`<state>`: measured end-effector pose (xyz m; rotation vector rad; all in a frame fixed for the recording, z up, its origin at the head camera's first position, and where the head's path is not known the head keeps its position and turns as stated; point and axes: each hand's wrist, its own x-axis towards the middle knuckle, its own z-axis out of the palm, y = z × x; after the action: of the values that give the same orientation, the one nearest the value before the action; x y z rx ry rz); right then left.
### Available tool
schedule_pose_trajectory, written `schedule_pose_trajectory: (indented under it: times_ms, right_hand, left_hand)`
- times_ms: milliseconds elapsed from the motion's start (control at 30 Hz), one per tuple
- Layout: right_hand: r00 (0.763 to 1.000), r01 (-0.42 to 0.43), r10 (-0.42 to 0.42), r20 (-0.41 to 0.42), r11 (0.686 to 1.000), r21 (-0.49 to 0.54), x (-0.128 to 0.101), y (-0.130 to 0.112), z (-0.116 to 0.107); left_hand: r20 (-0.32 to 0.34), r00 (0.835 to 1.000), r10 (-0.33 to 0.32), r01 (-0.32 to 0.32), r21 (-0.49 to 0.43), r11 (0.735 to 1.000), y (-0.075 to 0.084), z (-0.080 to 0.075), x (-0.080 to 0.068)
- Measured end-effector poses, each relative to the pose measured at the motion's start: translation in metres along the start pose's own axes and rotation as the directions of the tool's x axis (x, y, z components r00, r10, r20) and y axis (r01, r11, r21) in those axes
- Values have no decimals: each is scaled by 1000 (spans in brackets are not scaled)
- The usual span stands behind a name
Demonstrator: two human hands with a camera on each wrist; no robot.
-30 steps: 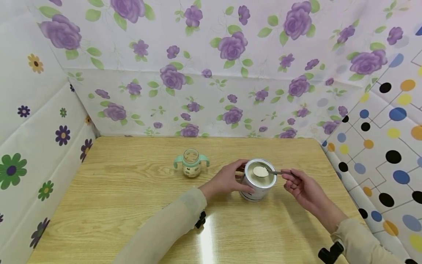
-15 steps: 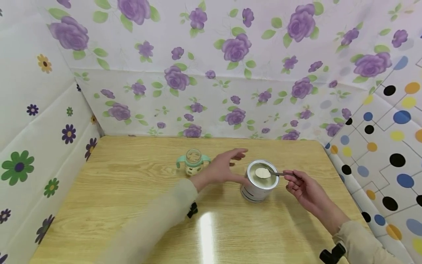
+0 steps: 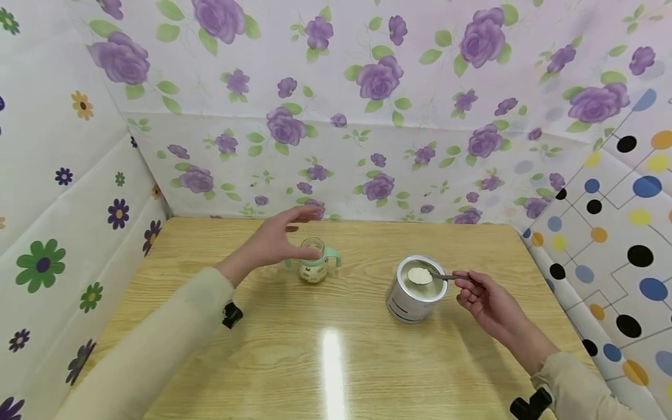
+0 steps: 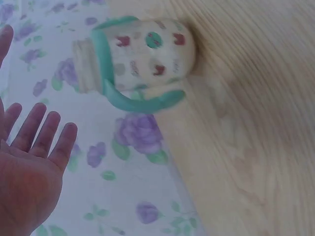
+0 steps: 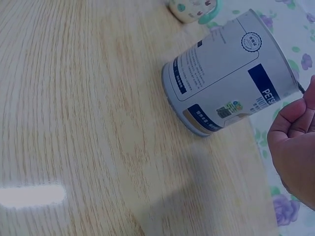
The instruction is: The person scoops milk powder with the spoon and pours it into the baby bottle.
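Two vessels on table (image 3: 210, 326): tin (image 3: 415, 290), open, under spoon (image 3: 426, 275) of powder pinched by right hand (image 3: 485, 300); bottle (image 3: 314, 261), uncapped, just below spread, empty left hand (image 3: 278, 238). Scoop loaded; none yet tipped into bottle, by appearance.

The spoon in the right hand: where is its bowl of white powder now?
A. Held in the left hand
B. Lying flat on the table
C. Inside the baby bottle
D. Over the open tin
D: the right hand holds the spoon with its heaped bowl over the open tin.
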<state>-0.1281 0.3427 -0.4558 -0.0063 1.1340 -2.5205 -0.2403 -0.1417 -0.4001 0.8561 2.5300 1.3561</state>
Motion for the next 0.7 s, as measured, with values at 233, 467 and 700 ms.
schedule_pose_trajectory:
  times_ms: [233, 467, 700]
  right_hand:
    - [1000, -5, 5, 10, 1000, 9, -1, 1, 2]
    - [1000, 6, -6, 12, 1000, 0, -2, 4, 3]
    - [1000, 3, -3, -13, 1000, 4, -4, 0, 7]
  left_hand:
    - [6, 997, -80, 80, -9, 997, -31, 2, -9]
    - [4, 996, -89, 89, -66, 994, -57, 19, -9]
    - [-17, 993, -114, 111, -132, 985, -71, 33, -6]
